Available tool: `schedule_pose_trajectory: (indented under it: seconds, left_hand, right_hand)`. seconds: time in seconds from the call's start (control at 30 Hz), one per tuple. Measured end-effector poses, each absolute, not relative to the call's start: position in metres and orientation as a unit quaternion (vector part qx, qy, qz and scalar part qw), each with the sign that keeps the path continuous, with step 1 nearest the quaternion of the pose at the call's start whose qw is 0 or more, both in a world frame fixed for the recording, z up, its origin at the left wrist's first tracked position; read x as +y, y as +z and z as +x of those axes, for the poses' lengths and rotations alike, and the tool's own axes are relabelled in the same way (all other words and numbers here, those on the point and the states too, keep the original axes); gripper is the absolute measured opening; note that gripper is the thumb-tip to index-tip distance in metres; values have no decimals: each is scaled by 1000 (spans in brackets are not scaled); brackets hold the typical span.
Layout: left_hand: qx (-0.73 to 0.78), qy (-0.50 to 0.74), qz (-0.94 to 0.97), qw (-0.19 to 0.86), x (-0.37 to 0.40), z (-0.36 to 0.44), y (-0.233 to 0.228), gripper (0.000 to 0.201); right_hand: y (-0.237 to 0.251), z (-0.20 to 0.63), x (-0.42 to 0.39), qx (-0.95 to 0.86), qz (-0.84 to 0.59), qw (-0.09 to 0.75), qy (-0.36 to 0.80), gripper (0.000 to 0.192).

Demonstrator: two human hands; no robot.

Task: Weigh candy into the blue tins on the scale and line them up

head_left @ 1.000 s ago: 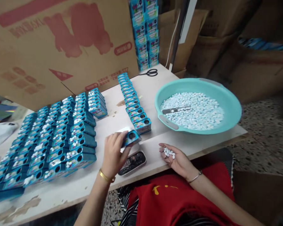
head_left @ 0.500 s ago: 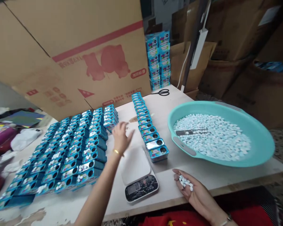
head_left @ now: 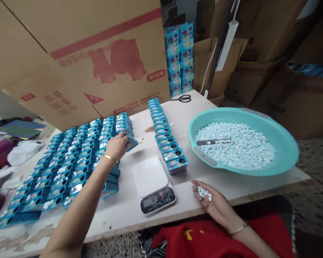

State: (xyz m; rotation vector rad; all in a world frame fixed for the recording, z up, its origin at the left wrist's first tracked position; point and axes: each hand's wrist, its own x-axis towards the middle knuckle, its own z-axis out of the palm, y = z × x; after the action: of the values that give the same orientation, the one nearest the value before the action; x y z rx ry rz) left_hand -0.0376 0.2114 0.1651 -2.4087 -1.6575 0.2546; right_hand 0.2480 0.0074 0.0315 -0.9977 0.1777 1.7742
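My left hand [head_left: 116, 147] grips a small blue tin [head_left: 132, 143] by its end, tilted, at the near end of the short row of tins behind the scale. Palm up over the front table edge, my right hand [head_left: 217, 208] cups a small pile of white and pale-blue candies [head_left: 204, 192]. Between the hands lies a white kitchen scale [head_left: 150, 176] with a bare platform. Rows of blue tins [head_left: 60, 173] with round holes stand at left, many with candies on top. A single line of tins [head_left: 177, 164] runs back beside the scale.
A turquoise basin [head_left: 284, 150] of candies stands at right, a metal strip [head_left: 212, 142] lying on them. Scissors [head_left: 184, 98] lie at the back near stacked blue tins [head_left: 179, 59]. A large cardboard box [head_left: 78, 82] borders the table's rear.
My left hand has gone from open above the scale's far side to gripping a tin from the short row. My right hand still cups the candies. The view has shifted slightly.
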Motion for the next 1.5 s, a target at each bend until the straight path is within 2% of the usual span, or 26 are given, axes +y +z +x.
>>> schedule_pose_trajectory:
  seconds: [0.13,0.3,0.37,0.47,0.57,0.67,0.7,0.8,0.9,1.07,1.33,1.5]
  left_hand:
    - [-470,146,-866,86,141,-2,185,21]
    - [-427,166,-888,47,101,27,166,16]
    - [-434,105,-894,49,99,24,162,15]
    - [-447,-64,-891,49,86,17,163,26]
    - [-443,-168,-880,-39,53,28,154,21]
    - [-382,-123,-898,-182,12,58,124,21]
    - [-370,-106,-902,-195,1,69,112,22]
    - [-377,-83,-903,-189,-18,94,79,21]
    - [-401,-69,-893,-192,-20,101,65,20]
    - [-401,-64,-896,-180,-15,96,66,20]
    - [-380,-174,-893,-168,-9,88,65,16]
    - [-336,-215,-903,-161,5,73,83,16]
  right_hand:
    - [28,251,6,53,-399,525,749,15]
    - [21,255,1,45,-375,532,758,13]
    - [22,256,-2,54,-367,529,763,14]
    - [29,254,-7,71,-361,518,772,18]
    - [38,245,-13,81,-333,502,794,22]
    - [44,235,-19,85,-285,488,821,29]
    - [44,232,-20,86,-278,484,825,31]
    - [45,228,-23,91,-290,483,821,32]
    - [47,226,-24,101,-315,485,809,30]
    - [46,222,-23,99,-315,472,817,24]
    - [42,220,-17,89,-268,488,826,16]
    - [52,210,-9,113,-270,491,821,14]
